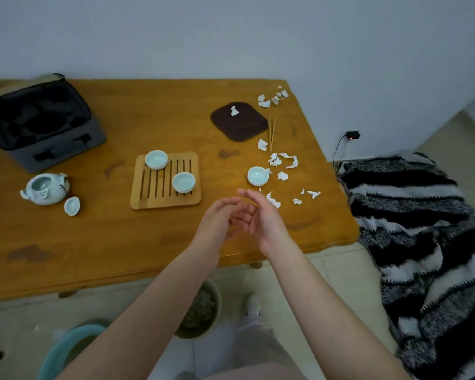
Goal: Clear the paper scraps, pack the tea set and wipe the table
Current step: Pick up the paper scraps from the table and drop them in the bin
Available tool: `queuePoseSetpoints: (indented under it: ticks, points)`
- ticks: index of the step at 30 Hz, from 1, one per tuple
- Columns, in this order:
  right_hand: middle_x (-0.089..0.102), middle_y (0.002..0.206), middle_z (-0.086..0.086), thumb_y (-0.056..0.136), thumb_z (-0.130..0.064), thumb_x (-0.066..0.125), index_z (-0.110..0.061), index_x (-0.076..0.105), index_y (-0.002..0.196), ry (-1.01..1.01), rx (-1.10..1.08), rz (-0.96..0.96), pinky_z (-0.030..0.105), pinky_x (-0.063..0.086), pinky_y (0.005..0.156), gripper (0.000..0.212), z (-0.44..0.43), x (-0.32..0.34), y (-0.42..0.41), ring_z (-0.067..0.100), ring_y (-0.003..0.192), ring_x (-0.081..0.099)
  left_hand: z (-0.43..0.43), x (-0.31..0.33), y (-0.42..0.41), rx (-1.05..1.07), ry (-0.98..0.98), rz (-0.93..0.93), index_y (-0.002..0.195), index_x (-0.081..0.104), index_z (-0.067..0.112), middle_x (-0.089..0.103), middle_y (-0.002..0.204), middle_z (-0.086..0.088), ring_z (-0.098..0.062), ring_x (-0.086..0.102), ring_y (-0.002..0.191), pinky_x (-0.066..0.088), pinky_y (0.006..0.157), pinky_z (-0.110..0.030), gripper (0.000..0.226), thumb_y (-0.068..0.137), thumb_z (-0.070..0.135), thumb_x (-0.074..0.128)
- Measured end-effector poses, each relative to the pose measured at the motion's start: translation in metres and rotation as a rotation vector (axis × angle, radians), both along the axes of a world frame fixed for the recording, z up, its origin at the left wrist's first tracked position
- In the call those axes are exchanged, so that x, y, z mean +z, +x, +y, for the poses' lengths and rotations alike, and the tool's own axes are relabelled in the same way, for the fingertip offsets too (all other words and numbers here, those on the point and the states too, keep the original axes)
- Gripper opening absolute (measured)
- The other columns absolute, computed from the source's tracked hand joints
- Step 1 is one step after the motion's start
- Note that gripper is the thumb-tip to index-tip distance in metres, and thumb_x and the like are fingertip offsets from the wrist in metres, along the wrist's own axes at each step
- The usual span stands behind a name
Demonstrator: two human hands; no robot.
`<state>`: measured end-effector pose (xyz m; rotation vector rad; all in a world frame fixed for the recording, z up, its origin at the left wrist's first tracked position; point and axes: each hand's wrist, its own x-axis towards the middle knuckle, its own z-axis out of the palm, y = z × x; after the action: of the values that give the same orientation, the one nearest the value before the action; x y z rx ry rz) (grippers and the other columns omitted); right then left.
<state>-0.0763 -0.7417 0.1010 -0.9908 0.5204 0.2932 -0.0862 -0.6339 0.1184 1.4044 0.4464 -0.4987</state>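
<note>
White paper scraps (283, 161) lie scattered over the right part of the wooden table (121, 242), one on a dark brown cloth (239, 127). Two pale cups (156, 159) (183, 182) stand on a bamboo tray (148, 198); a third cup (257, 176) sits among the scraps. At the left are a lidless teapot (43, 189), its lid (72, 205) and an open grey case (39, 124). My left hand (217, 220) and my right hand (258, 215) hover together above the table's front, fingers relaxed and touching, holding nothing.
Thin wooden tongs (272, 131) lie beside the cloth. Under the table's front edge stand a bin with debris (200, 311) and a teal basin (66, 349). A black-and-white blanket (422, 242) lies to the right. A wall borders the table behind.
</note>
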Motion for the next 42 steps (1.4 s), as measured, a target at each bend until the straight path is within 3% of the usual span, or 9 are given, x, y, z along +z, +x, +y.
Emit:
queuePoseSetpoints:
  ticks: [10, 13, 17, 20, 23, 27, 32, 35, 42]
  points:
    - [0.065, 0.072, 0.011, 0.094, -0.02, 0.058, -0.006, 0.066, 0.11, -0.122, 0.077, 0.123, 0.038, 0.057, 0.071, 0.023, -0.103, -0.036, 0.07, 0.023, 0.068, 0.066, -0.097, -0.053, 0.066, -0.019, 0.124, -0.032, 0.112, 0.06, 0.023, 0.067, 0.103, 0.003, -0.013, 0.064, 0.096, 0.053, 0.083, -0.031, 0.019, 0.097, 0.022, 0.049]
    - [0.065, 0.069, 0.009, 0.094, -0.019, 0.058, -0.008, 0.065, 0.109, -0.149, 0.083, 0.17, 0.034, 0.055, 0.064, 0.02, -0.126, -0.047, 0.087, 0.022, 0.064, 0.064, -0.108, -0.083, 0.077, -0.117, 0.36, -0.17, 0.123, 0.051, 0.025, 0.061, 0.115, 0.005, -0.01, 0.059, 0.102, 0.049, 0.089, -0.029, 0.029, 0.095, 0.017, 0.051]
    - [0.065, 0.07, 0.009, 0.093, -0.021, 0.061, -0.012, 0.061, 0.111, -0.171, 0.05, 0.218, 0.034, 0.057, 0.063, 0.019, -0.153, -0.059, 0.103, 0.022, 0.066, 0.064, -0.119, -0.108, 0.087, -0.413, 0.876, -0.367, 0.132, 0.046, 0.031, 0.05, 0.126, 0.01, -0.005, 0.054, 0.1, 0.044, 0.074, -0.015, 0.044, 0.091, 0.021, 0.059]
    - [0.066, 0.076, 0.009, 0.095, -0.023, 0.059, -0.016, 0.062, 0.11, -0.258, 0.062, 0.227, 0.035, 0.058, 0.069, 0.017, -0.17, -0.067, 0.111, 0.022, 0.072, 0.066, -0.124, -0.121, 0.095, -0.489, 0.986, -0.394, 0.132, 0.045, 0.033, 0.044, 0.132, 0.011, -0.007, 0.054, 0.106, 0.048, 0.076, -0.016, 0.046, 0.089, 0.033, 0.063]
    - [0.067, 0.086, 0.005, 0.096, -0.023, 0.056, -0.018, 0.064, 0.108, -0.496, 0.045, 0.175, 0.032, 0.058, 0.072, 0.015, -0.184, -0.077, 0.115, 0.018, 0.08, 0.066, -0.13, -0.13, 0.104, -0.546, 1.064, -0.419, 0.134, 0.043, 0.035, 0.039, 0.138, 0.01, -0.008, 0.043, 0.123, 0.047, 0.09, -0.02, 0.051, 0.088, 0.04, 0.063]
    - [0.056, 0.113, -0.009, 0.094, -0.03, 0.058, -0.029, 0.062, 0.11, -1.061, 0.115, -0.059, 0.024, 0.051, 0.086, 0.016, -0.204, -0.099, 0.112, 0.009, 0.107, 0.055, -0.132, -0.14, 0.111, -0.619, 1.158, -0.503, 0.142, 0.034, 0.037, 0.032, 0.144, 0.007, -0.01, 0.035, 0.13, 0.043, 0.098, -0.023, 0.056, 0.091, 0.046, 0.057]
    - [0.029, 0.154, -0.005, 0.087, -0.052, 0.06, -0.031, 0.05, 0.133, -1.473, 0.373, -0.192, 0.036, 0.027, 0.112, 0.051, -0.221, -0.117, 0.109, 0.017, 0.144, 0.019, -0.13, -0.15, 0.119, -0.653, 1.146, -0.609, 0.139, 0.043, 0.032, 0.037, 0.143, 0.005, -0.011, 0.037, 0.129, 0.043, 0.1, -0.023, 0.043, 0.097, 0.036, 0.051]
    - [0.013, 0.16, -0.005, 0.08, -0.069, 0.054, -0.036, 0.036, 0.144, -1.605, 0.612, -0.221, 0.04, 0.014, 0.117, 0.073, -0.223, -0.125, 0.105, 0.019, 0.148, 0.005, -0.129, -0.153, 0.122, -0.632, 1.123, -0.699, 0.125, 0.06, 0.025, 0.054, 0.126, 0.003, -0.015, 0.051, 0.116, 0.05, 0.09, -0.025, 0.03, 0.094, 0.024, 0.058]
    - [0.05, 0.142, 0.007, 0.074, -0.076, 0.053, -0.032, 0.057, 0.13, -1.874, 0.618, -0.342, 0.044, 0.046, 0.096, 0.071, -0.218, -0.142, 0.099, 0.029, 0.127, 0.05, -0.124, -0.152, 0.128, -0.583, 1.096, -0.717, 0.1, 0.072, 0.021, 0.067, 0.104, 0.004, -0.014, 0.062, 0.098, 0.053, 0.078, -0.024, 0.019, 0.087, 0.009, 0.066]
